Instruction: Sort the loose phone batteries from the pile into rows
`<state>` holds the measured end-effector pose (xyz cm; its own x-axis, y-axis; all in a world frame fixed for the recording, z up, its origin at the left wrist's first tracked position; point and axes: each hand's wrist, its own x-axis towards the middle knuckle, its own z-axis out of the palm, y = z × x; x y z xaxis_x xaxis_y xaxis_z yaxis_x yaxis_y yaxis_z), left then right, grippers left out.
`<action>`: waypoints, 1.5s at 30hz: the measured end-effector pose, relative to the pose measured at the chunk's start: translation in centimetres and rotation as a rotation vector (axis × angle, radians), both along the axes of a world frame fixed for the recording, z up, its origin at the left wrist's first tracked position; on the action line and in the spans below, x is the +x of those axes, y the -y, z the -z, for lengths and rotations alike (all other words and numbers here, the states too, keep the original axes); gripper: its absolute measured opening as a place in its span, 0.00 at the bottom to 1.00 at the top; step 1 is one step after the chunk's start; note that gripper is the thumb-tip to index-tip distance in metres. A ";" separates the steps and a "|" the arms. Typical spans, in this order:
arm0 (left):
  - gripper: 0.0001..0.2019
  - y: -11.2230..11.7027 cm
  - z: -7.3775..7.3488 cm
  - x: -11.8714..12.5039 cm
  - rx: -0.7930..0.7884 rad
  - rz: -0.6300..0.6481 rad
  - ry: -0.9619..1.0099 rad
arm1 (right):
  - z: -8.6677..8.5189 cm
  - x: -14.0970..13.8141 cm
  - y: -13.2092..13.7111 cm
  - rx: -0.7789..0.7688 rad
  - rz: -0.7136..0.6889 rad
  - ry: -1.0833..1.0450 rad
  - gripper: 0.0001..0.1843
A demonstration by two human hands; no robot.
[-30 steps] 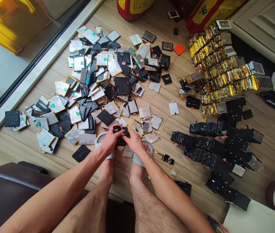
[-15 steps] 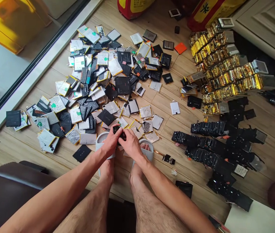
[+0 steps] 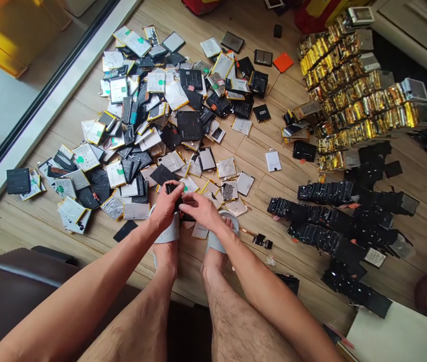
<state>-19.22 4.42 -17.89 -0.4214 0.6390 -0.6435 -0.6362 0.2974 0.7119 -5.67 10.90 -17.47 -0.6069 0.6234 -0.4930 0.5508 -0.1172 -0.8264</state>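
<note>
Above my feet, my left hand (image 3: 165, 205) is closed on a thin black phone battery (image 3: 173, 189), whose top edge shows past the thumb. My right hand (image 3: 201, 209) is just to the right, fingers stretched out and slightly apart, tips close to the battery's right side. Whether those tips touch it I cannot tell. Ahead of both hands lies a loose heap of phone batteries (image 3: 190, 125), black, white and silver, many edged in yellow.
At the right, gold-edged batteries (image 3: 367, 110) stand packed in rows, with rows of black batteries (image 3: 311, 213) nearer me. A single white battery (image 3: 273, 161) and an orange square (image 3: 283, 62) lie between. A brown leather seat (image 3: 21, 301) is at the left, a yellow bin (image 3: 13, 35) beyond the door track.
My right hand's fingers have loosened from the black battery and straightened. My left hand has shifted slightly left and up with the battery. The view has tilted a little.
</note>
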 end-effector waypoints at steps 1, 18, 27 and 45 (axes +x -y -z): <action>0.24 -0.1 0.0 -0.8 -0.014 -0.016 0.016 | 0.2 0.6 -0.7 -0.011 -0.004 -0.023 0.12; 0.22 0.5 -0.1 -5.2 0.044 -0.028 0.440 | 3.7 3.6 0.1 0.059 0.099 0.091 0.07; 0.22 0.6 -0.4 -9.0 0.034 -0.228 0.253 | 3.8 3.5 -0.6 -0.358 0.517 -0.111 0.21; 0.22 0.2 0.4 -6.3 -0.199 -0.209 -0.237 | 3.6 -9.0 -1.3 0.390 -0.011 0.290 0.16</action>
